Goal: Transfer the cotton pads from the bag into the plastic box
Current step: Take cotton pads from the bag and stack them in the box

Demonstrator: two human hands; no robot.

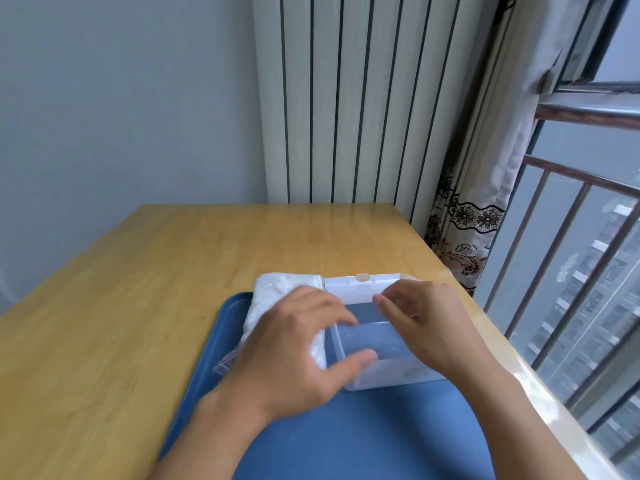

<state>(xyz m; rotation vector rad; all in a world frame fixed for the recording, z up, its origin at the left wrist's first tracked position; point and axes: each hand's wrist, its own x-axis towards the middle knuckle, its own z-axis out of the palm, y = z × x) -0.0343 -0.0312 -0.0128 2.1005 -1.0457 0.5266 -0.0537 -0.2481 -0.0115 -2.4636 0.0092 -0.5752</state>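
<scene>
Both our hands, left (294,344) and right (429,323), reach over the clear plastic box (367,344) with wide grips, bag of cotton pads (277,292) alongside.

1 bag (277,292), 1 box (374,337), 1 tray (346,438), 2 hands.

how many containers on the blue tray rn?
2. The bag of cotton pads lies at the tray's far left; the clear plastic box, lid open, sits right beside it. Both hands cover parts of them, so smaller items might be hidden.
</scene>
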